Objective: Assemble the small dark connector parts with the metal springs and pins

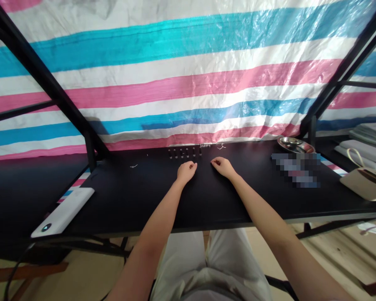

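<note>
My left hand [186,172] rests on the black tabletop, its fingers curled in and the thumb against them. To the right of it, a short gap away, my right hand [224,167] has its fingers drawn together toward the left. Whatever either hand may hold is hidden or too small to see. Just beyond my left hand stands a row of several small dark cylinder-like pieces [181,153]. Behind the row's right end lies a white comb-like strip [205,146]. A thin, branching white piece [220,146] is beyond my right hand.
A thin white scrap [133,166] lies on the left of the black table [122,200]. A white power-bank-like box [64,211] sits at the left edge. On the right are a shiny metal dish [296,145], a blurred-out item [296,170] and a beige pouch [365,183]. Striped sheeting hangs behind.
</note>
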`<state>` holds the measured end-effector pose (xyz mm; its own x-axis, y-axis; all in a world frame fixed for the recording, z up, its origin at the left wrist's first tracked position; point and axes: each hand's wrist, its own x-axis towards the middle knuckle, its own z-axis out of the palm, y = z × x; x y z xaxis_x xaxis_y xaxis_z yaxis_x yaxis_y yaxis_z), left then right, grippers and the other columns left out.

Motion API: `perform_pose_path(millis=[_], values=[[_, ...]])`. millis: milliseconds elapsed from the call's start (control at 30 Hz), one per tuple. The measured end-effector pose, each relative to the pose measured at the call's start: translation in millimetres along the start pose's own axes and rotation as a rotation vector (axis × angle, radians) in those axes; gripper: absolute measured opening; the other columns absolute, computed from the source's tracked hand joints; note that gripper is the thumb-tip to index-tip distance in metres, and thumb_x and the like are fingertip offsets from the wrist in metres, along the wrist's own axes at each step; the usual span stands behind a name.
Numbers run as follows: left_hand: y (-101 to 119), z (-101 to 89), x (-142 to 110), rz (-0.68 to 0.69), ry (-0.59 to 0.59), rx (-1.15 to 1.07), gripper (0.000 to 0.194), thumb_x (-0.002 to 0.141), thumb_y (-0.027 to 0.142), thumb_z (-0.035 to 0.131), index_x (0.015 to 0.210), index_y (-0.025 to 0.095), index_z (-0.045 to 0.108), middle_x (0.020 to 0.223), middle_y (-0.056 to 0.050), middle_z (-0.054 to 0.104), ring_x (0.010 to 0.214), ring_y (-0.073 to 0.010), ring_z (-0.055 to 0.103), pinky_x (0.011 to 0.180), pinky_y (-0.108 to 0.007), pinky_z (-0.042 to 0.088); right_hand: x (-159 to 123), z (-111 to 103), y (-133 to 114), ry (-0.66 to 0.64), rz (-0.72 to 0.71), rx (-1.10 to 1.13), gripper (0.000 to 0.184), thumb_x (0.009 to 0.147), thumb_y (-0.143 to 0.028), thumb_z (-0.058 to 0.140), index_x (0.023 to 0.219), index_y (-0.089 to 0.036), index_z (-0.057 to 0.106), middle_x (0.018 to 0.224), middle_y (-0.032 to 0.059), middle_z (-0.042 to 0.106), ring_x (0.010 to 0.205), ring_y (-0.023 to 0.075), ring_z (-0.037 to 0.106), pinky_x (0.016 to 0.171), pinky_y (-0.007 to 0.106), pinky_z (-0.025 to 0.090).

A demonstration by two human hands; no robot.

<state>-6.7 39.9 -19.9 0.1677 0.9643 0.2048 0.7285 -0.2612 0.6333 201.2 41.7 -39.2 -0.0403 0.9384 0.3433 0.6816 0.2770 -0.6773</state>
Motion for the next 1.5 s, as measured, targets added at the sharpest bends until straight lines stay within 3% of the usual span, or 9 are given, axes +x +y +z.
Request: perform_pose_path(millis=[1033,1267,1500], values=[[1,-1.4,0,0.005,-0.010,0.021,0.035,0.080,0.041,0.041,0.056,0.019,0.051,0.057,0.000,0.058,0.055,-0.0123,0.050,0.053,-0.023,0.029,2,4,1,0.006,-0.045,-0.091,0.016,0.075,-0.021,0.051,0.081,-0.019,0.066,0.072,0.0018,0.063,0.064,0.0131,0.055,0.064,0.025,0.043],[1,-0.2,0,0.009,-0.007,0.017,0.035,0.080,0.042,0.041,0.056,0.019,0.051,0.056,0.000,0.058,0.055,-0.0123,0.050,0.054,-0.023,0.029,19,17,-3,0.011,-0.041,-0.211,0.016,0.075,-0.022,0.054,0.087,-0.018,0.064,0.075,0.0020,0.061,0.067,0.0132,0.054,0.066,0.025,0.042],[1,0.1,-1,0.016,-0.005,0.022,0.035,0.081,0.042,0.041,0.057,0.019,0.051,0.056,0.001,0.057,0.054,-0.0120,0.048,0.053,-0.023,0.028,43,33,-23,0.006,0.038,-0.299,0.021,0.077,-0.031,0.056,0.091,-0.017,0.063,0.082,0.0046,0.062,0.075,0.0155,0.055,0.068,0.025,0.041]])
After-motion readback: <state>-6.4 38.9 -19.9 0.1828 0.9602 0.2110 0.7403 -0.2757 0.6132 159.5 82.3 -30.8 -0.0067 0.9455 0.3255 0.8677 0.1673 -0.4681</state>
